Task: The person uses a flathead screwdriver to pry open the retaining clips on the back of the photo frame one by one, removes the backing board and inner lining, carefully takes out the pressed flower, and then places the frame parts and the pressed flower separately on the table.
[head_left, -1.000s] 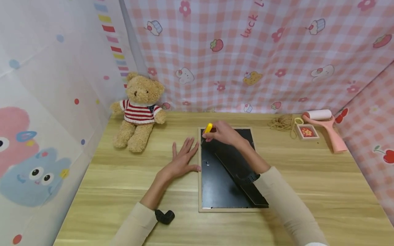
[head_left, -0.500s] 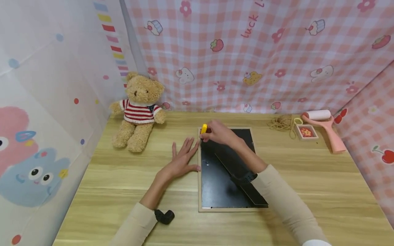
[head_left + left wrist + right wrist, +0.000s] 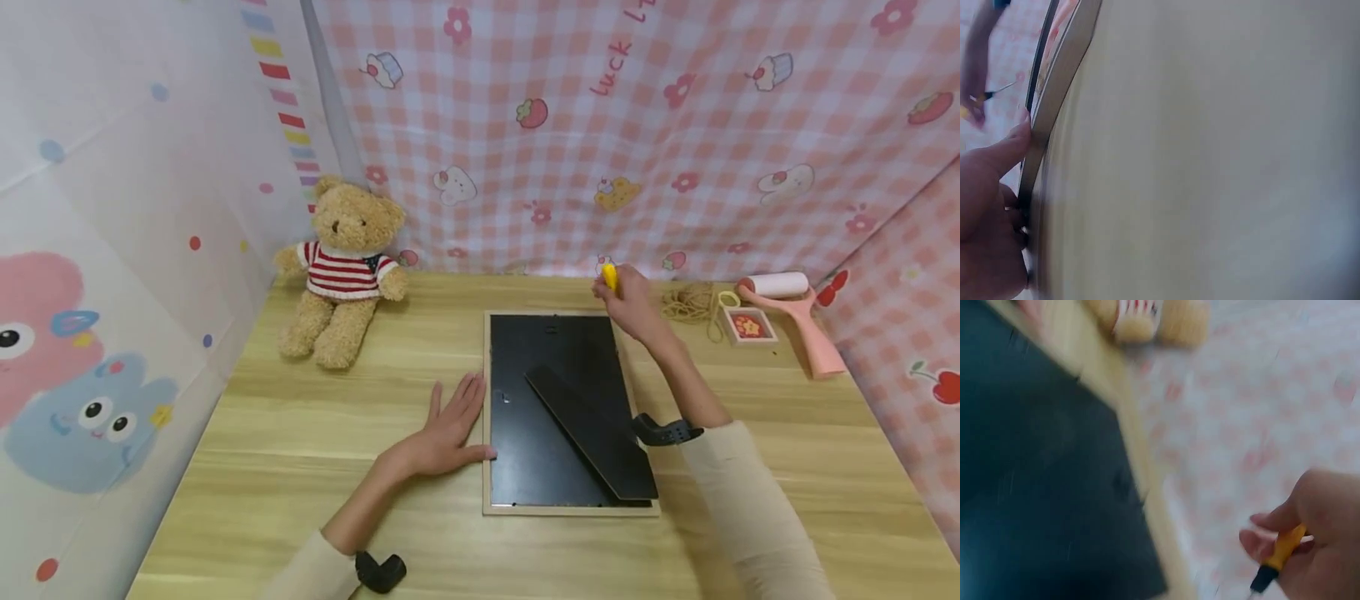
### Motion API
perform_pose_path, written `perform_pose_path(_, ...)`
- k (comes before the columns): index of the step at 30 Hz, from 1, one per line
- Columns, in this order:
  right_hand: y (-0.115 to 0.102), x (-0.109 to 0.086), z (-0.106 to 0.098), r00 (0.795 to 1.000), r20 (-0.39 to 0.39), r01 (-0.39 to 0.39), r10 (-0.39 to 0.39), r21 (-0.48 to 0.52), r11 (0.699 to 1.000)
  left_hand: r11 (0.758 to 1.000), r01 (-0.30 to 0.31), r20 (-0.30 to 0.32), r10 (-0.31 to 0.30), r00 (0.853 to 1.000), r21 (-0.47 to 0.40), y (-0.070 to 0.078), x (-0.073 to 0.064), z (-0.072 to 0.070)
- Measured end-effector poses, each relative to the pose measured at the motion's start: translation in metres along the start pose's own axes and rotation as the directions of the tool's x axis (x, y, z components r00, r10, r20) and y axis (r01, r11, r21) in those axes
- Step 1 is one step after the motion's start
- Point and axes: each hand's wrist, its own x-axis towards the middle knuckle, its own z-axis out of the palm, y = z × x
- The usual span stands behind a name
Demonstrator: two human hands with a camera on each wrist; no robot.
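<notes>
A picture frame [image 3: 525,467] lies back up on the table, with its black easel leg [image 3: 592,437] slanting across the backing. My left hand [image 3: 442,437] rests flat beside the frame's left side, fingers straight and thumb over the edge. In the left wrist view that thumb [image 3: 1007,150] touches the wooden rim [image 3: 1060,78]. Beyond the frame's top right corner, my right hand [image 3: 636,304] is raised and grips a screwdriver [image 3: 611,277] by its yellow handle. The right wrist view shows the handle [image 3: 1286,547] between thumb and fingers, with the black collar and shaft pointing down.
A teddy bear [image 3: 345,271] in a striped sweater sits at the back left. Toward the back right lie a bundle of twine [image 3: 688,303], a small framed picture [image 3: 748,325] and a pink lint roller [image 3: 806,321]. A checked cloth [image 3: 570,150] hangs behind the table.
My right hand has lifted the screwdriver away from the frame's top left corner and moved right, past the top right corner. My left hand has slid nearer along the frame's left side.
</notes>
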Motion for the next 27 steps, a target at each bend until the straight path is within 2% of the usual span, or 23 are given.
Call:
perform_pose_path(3, 0.028, -0.001, -0.003, 0.991, 0.113, -0.054, 0.066, -0.107, 0.993, 1.0, 0.019, 0.006, -0.019, 1.0, -0.012, 0.012, -0.014, 0.008)
perform_pose_path(5, 0.042, -0.001, -0.001, 0.974, 0.211, -0.044, 0.076, -0.156, 0.987, 0.999, 0.033, 0.003, -0.033, 0.999, -0.026, 0.021, -0.022, 0.012)
perform_pose_path(7, 0.053, -0.002, 0.001, 0.961, 0.267, -0.017, 0.065, -0.178, 0.984, 0.998, 0.038, -0.001, -0.038, 0.999, -0.048, 0.03, -0.029, 0.015)
perform_pose_path(12, 0.067, -0.004, 0.005, 0.966, 0.258, 0.03, 0.013, -0.161, 0.987, 0.997, 0.042, -0.012, -0.043, 0.999, -0.072, 0.045, -0.037, 0.021)
perform_pose_path(19, 0.073, -0.008, 0.003, 0.965, 0.261, 0.028, 0.007, -0.131, 0.991, 0.997, 0.079, -0.019, -0.08, 0.997, -0.024, 0.049, -0.037, 0.024)
perform_pose_path(23, 0.074, -0.01, -0.004, 0.956, 0.292, 0.027, 0.014, -0.136, 0.99, 0.997, 0.076, 0.001, -0.076, 0.997, -0.023, 0.05, -0.034, 0.017)
perform_pose_path(27, 0.079, -0.017, -0.012, 0.944, 0.327, 0.007, 0.048, -0.164, 0.986, 0.997, 0.062, 0.024, -0.063, 0.998, 0.046, 0.047, -0.033, 0.002)
